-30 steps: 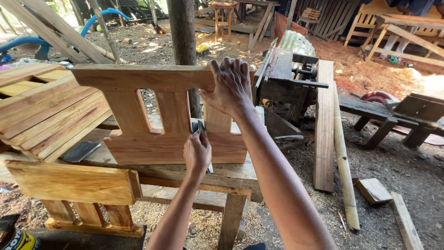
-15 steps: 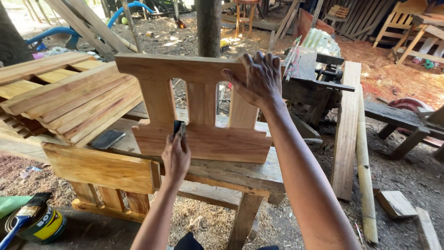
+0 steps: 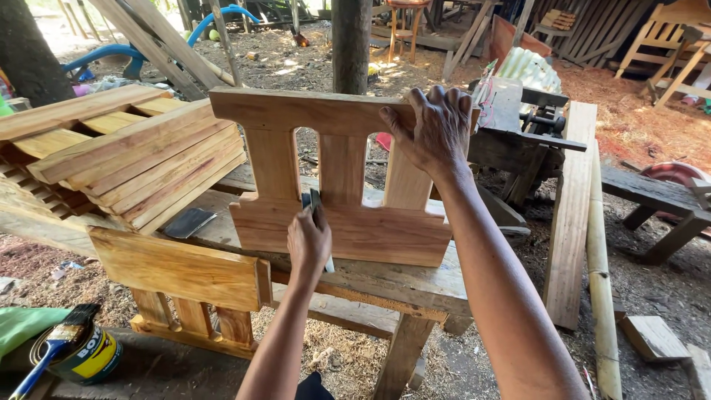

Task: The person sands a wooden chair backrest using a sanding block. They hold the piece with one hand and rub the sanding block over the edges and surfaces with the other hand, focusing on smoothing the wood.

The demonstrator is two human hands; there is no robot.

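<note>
In the head view, a wooden slatted panel [image 3: 337, 178] — two broad rails joined by three short uprights — is stood on edge on a rough workbench [image 3: 400, 285], its lower rail resting on the bench top and its upper rail roughly level. The upper rail is gripped by the right hand [image 3: 435, 130] near its right end, the fingers curled together over the top edge and the thumb pressed on the near face; the fingertips are hidden behind the wood. The left hand [image 3: 309, 241] is held against the lower rail below the middle upright, closed around a thin dark tool [image 3: 314, 200] of which only the tip shows above the knuckles, so its kind cannot be made out. A pale sliver is seen below the hand, but whether it belongs to the tool cannot be told. A stack of similar slatted pieces [image 3: 126, 159] is piled at the left of the bench, cut off by the frame edge, and a flat dark object [image 3: 189, 222] lies just beside it. A second panel [image 3: 181, 278] is leaned against the bench front, its lower part in shadow. At the lower left a tin can [image 3: 89, 355] with a brush [image 3: 52, 347] laid across it is partly cropped. A machine [image 3: 526, 122] behind the right forearm is largely hidden — only its top is visible. Long planks [image 3: 572, 215] are laid on the sawdust to the right.
</note>
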